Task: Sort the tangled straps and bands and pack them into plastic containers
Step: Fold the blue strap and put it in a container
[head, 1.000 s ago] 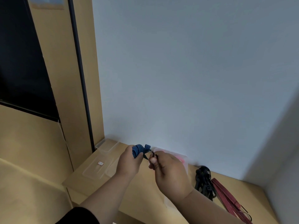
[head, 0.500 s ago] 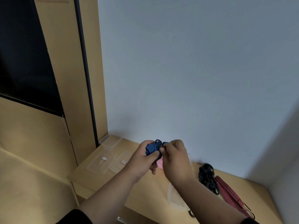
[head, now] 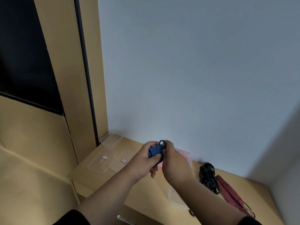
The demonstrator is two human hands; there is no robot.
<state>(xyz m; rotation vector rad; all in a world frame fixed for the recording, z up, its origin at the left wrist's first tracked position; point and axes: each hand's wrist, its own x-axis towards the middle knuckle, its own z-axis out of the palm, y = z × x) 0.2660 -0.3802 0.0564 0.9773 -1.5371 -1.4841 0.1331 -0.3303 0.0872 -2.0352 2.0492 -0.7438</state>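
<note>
A bundled blue striped strap [head: 154, 151] sits between both hands above the wooden table [head: 146, 190]. My left hand [head: 142, 161] grips the bundle, thumb across its front. My right hand [head: 174, 163] pinches the strap's black hook end [head: 162, 143] at the top of the bundle. Behind my right hand stands a clear plastic container [head: 186, 154] with something pink inside. A black strap tangle [head: 208, 177] and a red striped strap [head: 230, 192] with wire hooks lie on the table at the right.
Two clear lids [head: 101, 161] [head: 121, 161] lie flat at the table's left; an empty clear container [head: 111, 140] stands in the back left corner. Another clear lid or container [head: 176, 198] lies under my right forearm. A white wall rises behind.
Both hands came together on the blue bundle; my right hand moved from the side to the top of it, at the black hook. The view shifted left, so things sit further right in frame.
</note>
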